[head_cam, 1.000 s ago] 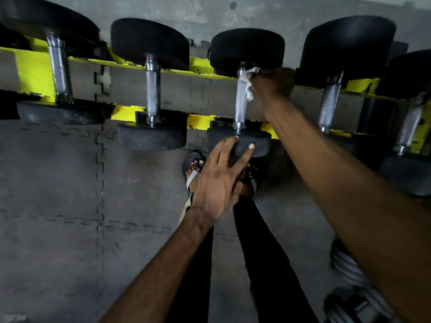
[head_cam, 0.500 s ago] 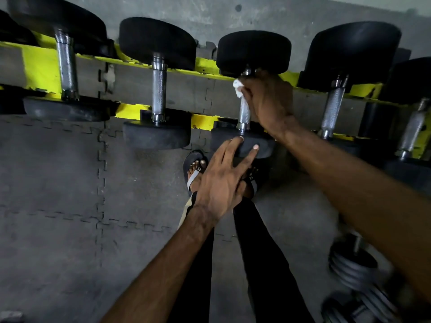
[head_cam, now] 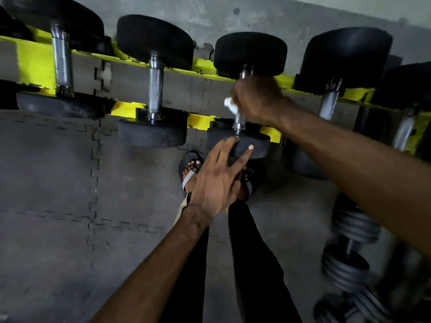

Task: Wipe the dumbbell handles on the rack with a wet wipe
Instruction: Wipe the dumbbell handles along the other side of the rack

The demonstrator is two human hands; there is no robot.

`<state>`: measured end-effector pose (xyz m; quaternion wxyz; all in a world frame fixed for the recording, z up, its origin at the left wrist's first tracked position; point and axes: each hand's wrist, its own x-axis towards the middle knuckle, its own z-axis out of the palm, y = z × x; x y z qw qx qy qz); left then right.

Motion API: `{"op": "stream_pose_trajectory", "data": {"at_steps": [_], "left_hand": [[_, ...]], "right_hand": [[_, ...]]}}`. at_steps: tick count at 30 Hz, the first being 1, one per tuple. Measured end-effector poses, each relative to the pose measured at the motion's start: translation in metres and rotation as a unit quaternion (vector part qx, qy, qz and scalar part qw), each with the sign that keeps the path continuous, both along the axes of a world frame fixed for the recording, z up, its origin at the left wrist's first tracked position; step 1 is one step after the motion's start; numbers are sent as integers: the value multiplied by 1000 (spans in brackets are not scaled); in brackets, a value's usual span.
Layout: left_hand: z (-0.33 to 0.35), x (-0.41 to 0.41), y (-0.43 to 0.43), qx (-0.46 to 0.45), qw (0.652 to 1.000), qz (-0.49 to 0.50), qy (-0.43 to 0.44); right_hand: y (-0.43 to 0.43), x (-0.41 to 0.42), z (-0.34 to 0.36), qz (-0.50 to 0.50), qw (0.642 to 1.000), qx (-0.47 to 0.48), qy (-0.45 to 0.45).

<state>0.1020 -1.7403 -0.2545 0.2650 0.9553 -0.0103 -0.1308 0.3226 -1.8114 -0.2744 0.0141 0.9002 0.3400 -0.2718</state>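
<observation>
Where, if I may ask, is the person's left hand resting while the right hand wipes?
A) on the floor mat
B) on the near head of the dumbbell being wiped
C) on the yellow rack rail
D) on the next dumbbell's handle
B: the left hand lies with straight fingers on the near dumbbell head, below the handle that the right hand grips through the wet wipe.

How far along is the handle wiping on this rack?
Done: cannot tell, since no handle looks visibly wiped. In hand: the right hand grips the wet wipe around the third handle from the left, while the left hand rests on its near head. Left: possibly the fourth handle and fifth handle to its right.
</observation>
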Motion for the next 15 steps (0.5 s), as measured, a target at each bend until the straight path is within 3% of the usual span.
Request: {"op": "stream_pose_trajectory", "data": {"at_steps": [2,7,11,15], "left_hand": [[-1,0,0,1,1000,-2,1],[0,0,2,12,1000,-6,-8],[0,1,3,16,1000,-11,-20],[-3,0,6,11,999,-18,-24]], "right_hand": [[-12,1,0,-65,995,76,4],[-35,-20,-5,-198,954,112,195],[-48,-40,-15,-458,824,222,248],[-43,-48,-23,-588,732,254,234]]}}
